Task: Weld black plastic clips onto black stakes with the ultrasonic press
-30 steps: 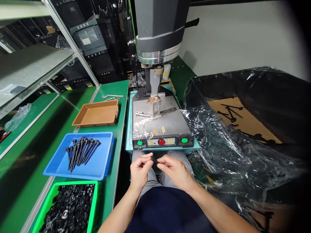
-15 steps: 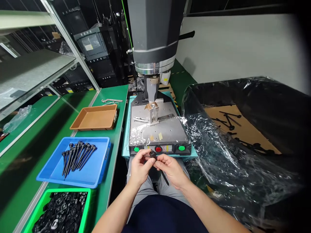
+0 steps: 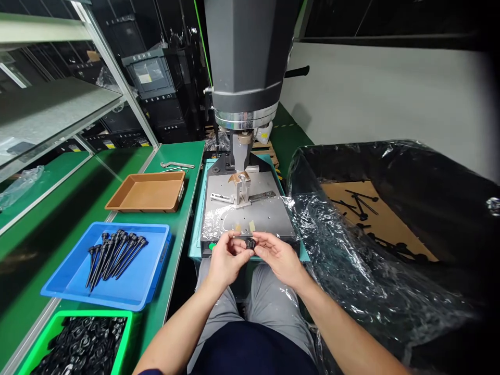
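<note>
Just in front of the press base, both hands meet around a small black part with a thick round head point(image 3: 250, 243). My left hand point(image 3: 226, 260) pinches it from the left with thumb and fingers. From the right, the thumb and fingertips of my right hand point(image 3: 279, 258) close on the same part. Its long ribbed shaft, seen earlier, does not show now. Beyond the hands, a metal fixture point(image 3: 242, 192) stands on the press plate point(image 3: 222, 221), under the grey press head point(image 3: 244, 57).
On the green bench at left are a brown tray point(image 3: 113, 200), a blue tray point(image 3: 150, 276) holding several black rods point(image 3: 113, 255), a green bin point(image 3: 129, 333) of black rings and a wrench point(image 3: 177, 165). At right, a plastic-lined box point(image 3: 336, 161) contains black rods on cardboard.
The black part has turned, so its shaft no longer hangs below my right hand. Both hands are slightly higher over the press's front edge, and the view has shifted a little.
</note>
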### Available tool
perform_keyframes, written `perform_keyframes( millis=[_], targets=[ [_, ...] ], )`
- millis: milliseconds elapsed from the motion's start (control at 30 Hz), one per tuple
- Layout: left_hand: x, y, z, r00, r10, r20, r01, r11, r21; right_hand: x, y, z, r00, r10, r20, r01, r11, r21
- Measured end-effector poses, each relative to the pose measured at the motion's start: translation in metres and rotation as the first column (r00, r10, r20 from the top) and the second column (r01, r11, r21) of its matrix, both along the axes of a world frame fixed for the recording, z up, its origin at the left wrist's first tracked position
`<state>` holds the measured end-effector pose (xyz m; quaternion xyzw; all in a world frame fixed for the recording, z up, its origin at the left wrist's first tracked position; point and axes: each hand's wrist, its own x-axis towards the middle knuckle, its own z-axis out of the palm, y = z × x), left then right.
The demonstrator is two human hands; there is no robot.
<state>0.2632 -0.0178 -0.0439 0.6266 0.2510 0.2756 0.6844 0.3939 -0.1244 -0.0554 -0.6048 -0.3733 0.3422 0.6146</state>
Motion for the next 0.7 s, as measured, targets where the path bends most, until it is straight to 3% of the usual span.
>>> perform_keyframes(
  millis=[167,300,467,567,700],
  targets=[
    [0.006,0.002,0.007,0.999,0.005,-0.052,0.008,0.972,0.236,0.01,0.008,0.01,0.994,0.085,0.065,-0.084,0.996,-0.005],
    [0.001,0.007,0.004,0.997,0.053,-0.057,-0.03,0.941,0.338,0.04,0.024,0.023,0.997,-0.006,0.081,0.004,1.0,0.02],
    [-0.008,0.0,-0.016,0.989,0.079,-0.126,-0.05,0.974,0.221,0.1,0.078,0.04,0.882,-0.233,0.409,0.217,0.973,0.086],
    [-0.015,-0.012,-0.032,0.99,0.038,-0.133,-0.019,0.99,0.137,0.123,0.116,0.041,0.811,-0.249,0.529,0.245,0.966,0.079],
    [-0.027,-0.02,-0.053,0.986,0.027,-0.164,-0.021,0.999,0.037,0.137,0.152,0.034,0.776,-0.232,0.586,0.249,0.967,0.052]
  ],
)
